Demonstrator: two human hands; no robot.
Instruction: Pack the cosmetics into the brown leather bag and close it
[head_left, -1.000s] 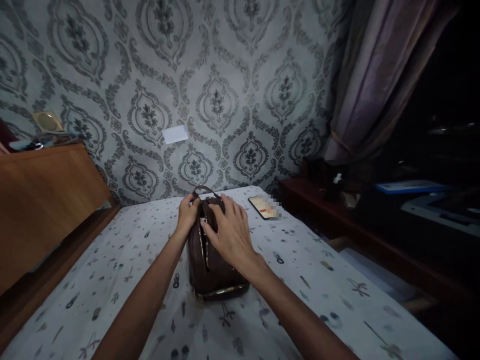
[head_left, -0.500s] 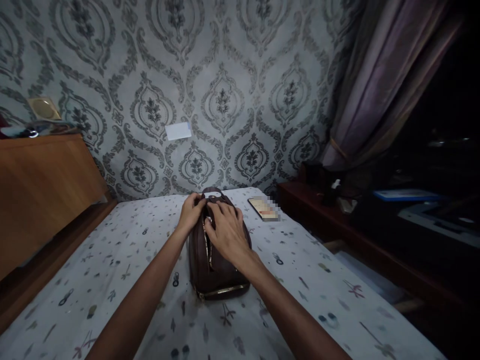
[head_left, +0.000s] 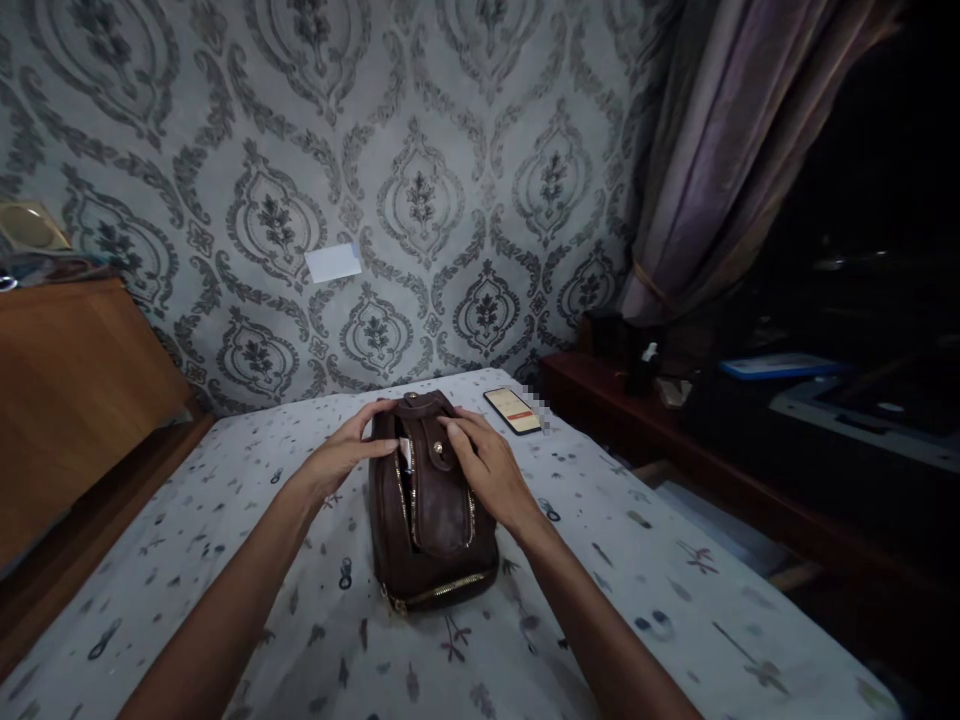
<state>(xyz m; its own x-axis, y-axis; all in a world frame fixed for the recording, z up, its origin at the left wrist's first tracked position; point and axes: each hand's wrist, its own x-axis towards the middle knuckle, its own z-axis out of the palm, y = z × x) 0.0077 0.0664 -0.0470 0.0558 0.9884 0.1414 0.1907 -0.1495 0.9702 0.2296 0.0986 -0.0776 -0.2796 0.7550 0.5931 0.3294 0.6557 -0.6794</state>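
A brown leather bag point(head_left: 442, 515) with gold zips lies on the patterned bedsheet in front of me. Its front zip pocket is partly unzipped on the left, and a small whitish item point(head_left: 406, 455) shows in the gap. My left hand point(head_left: 349, 452) grips the bag's upper left side, thumb at the pocket's edge and the other fingers toward the top. On the upper right side rests my right hand point(head_left: 491, 465), closed around that edge, fingertips by the snap strap point(head_left: 438, 447). Parts of its fingers are hidden.
A phone point(head_left: 513, 411) with a lit screen lies on the bed point(head_left: 600, 560), right of the bag. A wooden cabinet point(head_left: 82, 370) stands at the left. Beyond the bed's right edge are a dark red ledge point(head_left: 585, 390) and a curtain point(head_left: 697, 180).
My right hand has moved off the pocket opening to the bag's right edge, uncovering the front panel and snap. My left thumb has come down to the pocket edge. The view has turned slightly right.
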